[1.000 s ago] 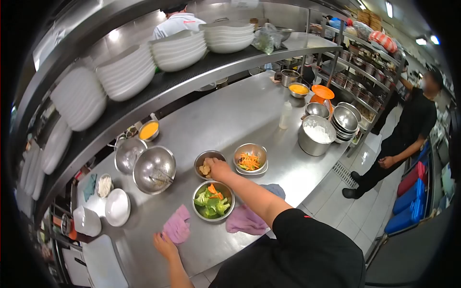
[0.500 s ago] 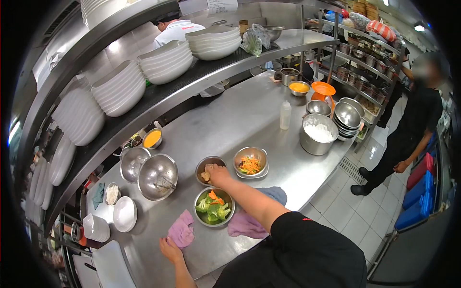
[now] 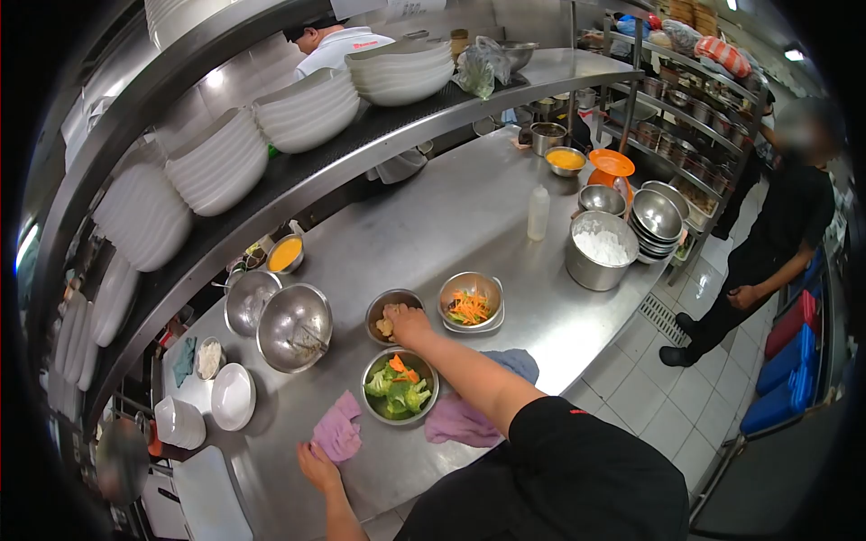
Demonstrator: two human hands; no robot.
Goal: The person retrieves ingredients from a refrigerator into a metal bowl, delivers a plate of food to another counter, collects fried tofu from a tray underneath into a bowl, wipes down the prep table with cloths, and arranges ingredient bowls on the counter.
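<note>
Little moved since earlier frame: right hand [image 3: 412, 326] still inside steel bowl [image 3: 394, 297], so handling continues there. Fingers at tan food [image 3: 389, 317] inside; grasp hidden, cannot tell. Left hand [image 3: 318, 466] loosely extended beside pink cloth [image 3: 337, 429].

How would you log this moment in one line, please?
right hand: in steel bowl, at tan food; left hand: beside pink cloth; broccoli: nearer bowl
</note>
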